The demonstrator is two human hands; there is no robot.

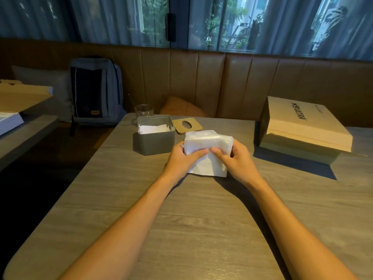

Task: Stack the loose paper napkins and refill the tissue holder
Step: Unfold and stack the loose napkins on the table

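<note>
I grip the stack of napkins (207, 146) between my left hand (182, 158) and right hand (235, 156), both closed around its sides above the counter (201, 219), just right of the open grey holder (154, 138) and its wooden lid (186, 125).

Both hands (210, 158) grip napkin stack (207, 144) beside holder (154, 142).

A thick white napkin stack (207, 152) sat tilted on edge just right of the holder (154, 138), a grey, square, open-topped box with some napkins inside. Its wooden lid (186, 125), oval-slotted, lay flat behind-right of the holder.
</note>
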